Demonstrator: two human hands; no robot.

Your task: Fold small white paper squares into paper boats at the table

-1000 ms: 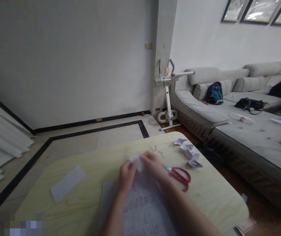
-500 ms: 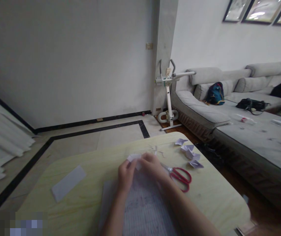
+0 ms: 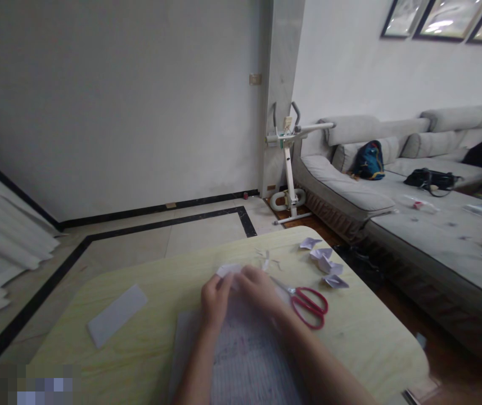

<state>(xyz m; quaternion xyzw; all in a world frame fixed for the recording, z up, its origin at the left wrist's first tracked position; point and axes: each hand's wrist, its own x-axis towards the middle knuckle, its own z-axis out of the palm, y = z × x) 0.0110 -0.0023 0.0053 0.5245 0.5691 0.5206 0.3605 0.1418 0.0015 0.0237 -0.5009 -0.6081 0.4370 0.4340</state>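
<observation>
Both hands meet over the far end of a written sheet of lined paper (image 3: 244, 360) on the table. Between them is a small white piece of paper (image 3: 229, 269), partly hidden by the fingers. My left hand (image 3: 215, 296) pinches its left side. My right hand (image 3: 259, 288) has its fingers closed on the right side. Just right of my right hand lie red-handled scissors (image 3: 310, 306), blades pointing to the far left. Several small folded paper shapes (image 3: 324, 257) sit beyond the scissors, with thin paper scraps (image 3: 267, 260) near the far edge.
A folded white paper strip (image 3: 117, 316) lies on the left of the pale wooden table (image 3: 152, 360). An exercise bike (image 3: 289, 163) stands by the pillar. To the right is a grey sofa (image 3: 346, 185) with a blue backpack (image 3: 370, 160) and a black bag (image 3: 431, 179).
My right hand has shifted very slightly and its fingers have turned over the paper. My left hand keeps its pinch, and the objects on the table stay put.
</observation>
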